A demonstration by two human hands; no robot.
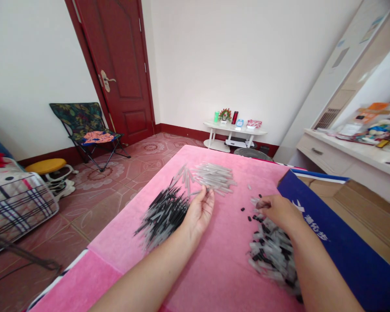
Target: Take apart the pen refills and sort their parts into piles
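Observation:
My left hand (201, 208) is closed in a pinch on one thin grey pen tube (195, 192), held over the middle of the pink cloth (224, 242). Left of that wrist lies a heap of thin black and grey pen refills (165, 214). Just beyond the fingertips is a pile of pale, translucent pen barrels (214, 175). At the right, my right hand (276, 209) is bent over a mixed heap of clear pen caps and small black pieces (271, 253). Its fingertips are pinched together at the heap's far edge; what they hold is too small to make out.
A blue cardboard box (341, 234) stands open at the table's right edge. Beyond are a low white stand (235, 128) and a white drawer cabinet (344, 151). To the left are a folding chair (81, 119), a yellow stool (46, 166) and a red door (117, 56).

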